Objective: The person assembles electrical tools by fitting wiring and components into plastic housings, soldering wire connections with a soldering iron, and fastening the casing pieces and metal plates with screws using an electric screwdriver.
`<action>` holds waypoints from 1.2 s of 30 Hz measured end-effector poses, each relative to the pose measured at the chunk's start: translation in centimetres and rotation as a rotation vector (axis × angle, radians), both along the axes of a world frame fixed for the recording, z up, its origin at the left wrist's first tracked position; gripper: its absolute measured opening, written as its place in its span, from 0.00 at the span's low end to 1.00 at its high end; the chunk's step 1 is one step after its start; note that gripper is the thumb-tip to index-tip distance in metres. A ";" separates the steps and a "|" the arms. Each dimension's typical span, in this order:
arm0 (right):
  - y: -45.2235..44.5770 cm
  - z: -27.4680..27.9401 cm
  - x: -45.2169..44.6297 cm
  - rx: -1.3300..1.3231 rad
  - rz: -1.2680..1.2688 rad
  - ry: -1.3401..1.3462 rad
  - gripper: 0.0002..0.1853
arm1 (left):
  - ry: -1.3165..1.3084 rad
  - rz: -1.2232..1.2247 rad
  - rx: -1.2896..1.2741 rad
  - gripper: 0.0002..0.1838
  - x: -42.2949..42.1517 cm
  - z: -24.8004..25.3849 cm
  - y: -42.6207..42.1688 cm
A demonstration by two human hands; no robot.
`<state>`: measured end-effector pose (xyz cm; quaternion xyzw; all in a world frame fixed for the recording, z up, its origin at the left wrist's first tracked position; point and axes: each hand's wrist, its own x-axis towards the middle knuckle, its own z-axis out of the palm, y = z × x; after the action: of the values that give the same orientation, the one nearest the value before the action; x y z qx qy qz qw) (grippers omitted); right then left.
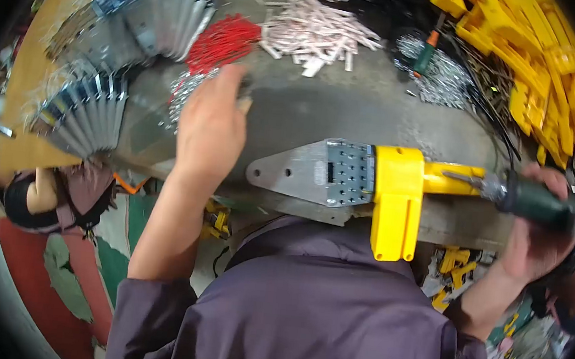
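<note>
My right hand (539,224) is wrapped round a green electric screwdriver (538,200) at the right. Its bit points left at the yellow handle of a plate-type pipe welder (396,197), which lies at the table's front edge. The tapered grey metal plate (295,170) of the welder points left, with two round holes and a dotted perforated cover by the yellow housing. Over a small heap of silver screws (183,93) is my left hand (213,124), slightly blurred, with bent fingers. Whatever sits between its fingertips is hidden.
Red sleeves (224,42) and white strips (319,30) lie in piles at the back. Grey metal plates (89,115) fan out at the left. More screws (443,77), an orange-and-green screwdriver (426,53) and yellow housings (521,50) are at the right. Another person (57,199) sits at the left.
</note>
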<state>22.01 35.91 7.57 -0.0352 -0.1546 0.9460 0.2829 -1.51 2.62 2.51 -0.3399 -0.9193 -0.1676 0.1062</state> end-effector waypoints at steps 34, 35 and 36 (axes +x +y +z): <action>-1.4 -2.9 -3.3 -0.053 0.024 0.030 0.20 | -0.658 -0.715 0.573 0.32 4.3 -1.0 5.8; -1.4 -2.9 -3.3 -0.052 0.024 0.031 0.20 | -0.680 -0.684 0.608 0.32 4.4 -1.0 5.9; -1.4 -2.8 -3.2 -0.044 0.017 0.017 0.21 | -0.680 -0.685 0.608 0.32 4.3 -0.9 5.9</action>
<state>18.77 34.52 4.72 -0.0319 -0.1315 0.9517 0.2754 2.74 8.49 1.60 -0.4996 -0.6496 -0.5494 -0.1629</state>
